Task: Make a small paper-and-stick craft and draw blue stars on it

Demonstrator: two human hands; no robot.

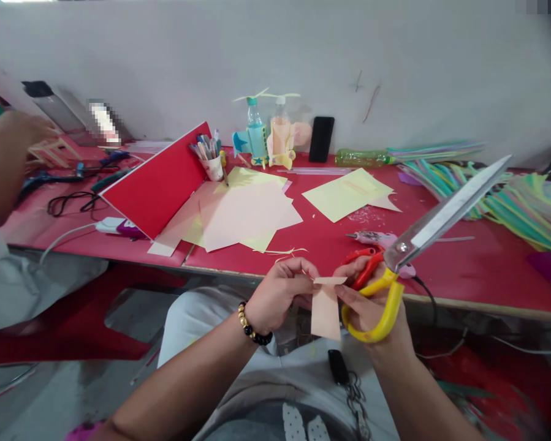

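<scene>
A small peach piece of paper (325,312) with a narrow fold across its top hangs between my hands above my lap. My left hand (282,293) pinches its upper left corner, and a beaded bracelet circles that wrist. The thumb and fingers of my right hand (371,309) pinch the upper right corner. Large scissors (395,251) with a yellow handle hang on that same hand, their blades pointing up and right. Red handles (369,269) show behind the fingers; whether they belong to the scissors I cannot tell. Past my right hand lies a pink glue gun (376,239), partly hidden.
Pink and yellow paper sheets (245,208) cover the middle of the red table (321,245). Behind them stand a pen cup (214,168), two decorated bottles (257,138) and a phone (321,139). Coloured strips (528,205) lie right. A red board (160,184) leans left, near another person's arm (3,165).
</scene>
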